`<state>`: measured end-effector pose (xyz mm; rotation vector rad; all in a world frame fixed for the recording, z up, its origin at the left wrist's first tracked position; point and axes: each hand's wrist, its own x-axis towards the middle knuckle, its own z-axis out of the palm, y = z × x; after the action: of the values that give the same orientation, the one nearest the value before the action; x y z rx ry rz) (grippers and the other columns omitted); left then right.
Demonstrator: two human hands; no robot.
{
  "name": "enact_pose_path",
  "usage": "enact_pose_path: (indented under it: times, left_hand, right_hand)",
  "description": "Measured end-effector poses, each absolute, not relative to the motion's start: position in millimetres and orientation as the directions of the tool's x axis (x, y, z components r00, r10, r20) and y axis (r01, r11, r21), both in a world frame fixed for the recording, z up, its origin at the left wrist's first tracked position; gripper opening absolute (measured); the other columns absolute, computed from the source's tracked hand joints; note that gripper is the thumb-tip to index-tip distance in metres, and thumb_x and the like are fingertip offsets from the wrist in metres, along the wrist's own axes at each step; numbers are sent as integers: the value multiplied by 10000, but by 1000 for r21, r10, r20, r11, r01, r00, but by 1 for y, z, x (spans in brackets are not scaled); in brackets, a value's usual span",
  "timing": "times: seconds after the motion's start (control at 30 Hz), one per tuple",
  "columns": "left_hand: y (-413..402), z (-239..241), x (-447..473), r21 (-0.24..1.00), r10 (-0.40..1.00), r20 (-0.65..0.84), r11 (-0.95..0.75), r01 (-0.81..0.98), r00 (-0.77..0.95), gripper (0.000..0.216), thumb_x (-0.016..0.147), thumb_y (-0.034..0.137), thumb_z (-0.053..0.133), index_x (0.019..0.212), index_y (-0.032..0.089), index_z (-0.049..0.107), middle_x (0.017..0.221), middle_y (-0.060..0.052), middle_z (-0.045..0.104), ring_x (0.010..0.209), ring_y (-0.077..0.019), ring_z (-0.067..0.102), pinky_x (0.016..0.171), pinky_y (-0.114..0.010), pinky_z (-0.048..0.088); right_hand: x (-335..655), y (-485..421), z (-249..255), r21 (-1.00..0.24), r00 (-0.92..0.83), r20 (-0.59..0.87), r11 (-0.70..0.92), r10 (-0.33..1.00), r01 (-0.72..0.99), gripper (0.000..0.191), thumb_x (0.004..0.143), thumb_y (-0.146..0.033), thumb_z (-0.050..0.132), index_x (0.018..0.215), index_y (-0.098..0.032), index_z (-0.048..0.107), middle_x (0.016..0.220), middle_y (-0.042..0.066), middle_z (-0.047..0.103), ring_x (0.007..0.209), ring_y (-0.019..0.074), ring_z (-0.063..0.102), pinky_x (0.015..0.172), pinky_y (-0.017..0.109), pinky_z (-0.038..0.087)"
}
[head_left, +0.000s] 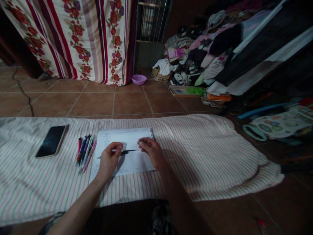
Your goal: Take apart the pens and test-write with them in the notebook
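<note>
My left hand (110, 159) hovers over the left half of an open spiral notebook (137, 164), thumb and index finger pinched together. Across the page from it, my right hand (152, 150) also has its thumb against its fingertips. Whatever either pinch holds is too small to make out. Between and below the hands is a thin black pen-like piece (125, 152), narrowing to a fine point toward the right hand. Its left part runs behind my left hand, so I cannot tell whether it is one piece. Several pens (85, 150) lie bunched left of the notebook.
A dark-screened phone (52, 141) lies farther left on the striped cloth (195, 156). Beyond the cloth are floor tiles, a purple basin (139, 79), a floral curtain (80, 39) and a heap of clothes (195, 52). A child's plastic item (278, 125) is at right.
</note>
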<state>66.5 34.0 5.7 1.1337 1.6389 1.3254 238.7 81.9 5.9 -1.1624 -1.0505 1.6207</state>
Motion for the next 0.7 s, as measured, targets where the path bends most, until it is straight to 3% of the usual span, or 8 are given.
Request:
enact_pose_path:
  times: [0.17,0.33,0.7]
  left_hand:
    - [34,-4,77,893,935,208,-62,445,-287,146,741,331,581,761,201,644,804,-41,639,745,-182,596,716,-330,495]
    - [35,-1,86,800,870,426,-234,553,-248,81,757,253,573,789,234,644,880,-37,645,939,-214,558,853,-395,445]
    - [36,2,89,792,868,435,-242,560,-239,103,737,266,619,833,236,642,950,-42,641,1087,-241,496,955,-459,375]
  right_hand:
    - [238,82,5,-952,-218,-234,-270,947,-148,260,621,-340,692,823,-185,642,796,25,665,682,115,569,625,245,418]
    - [235,83,-1,-966,-244,-185,-221,952,-132,240,633,-333,675,825,-192,649,744,13,655,643,108,545,606,246,414]
    - [231,81,-3,-995,-279,-38,-62,959,-78,194,653,-313,654,812,-201,654,632,-24,585,562,93,482,551,239,401]
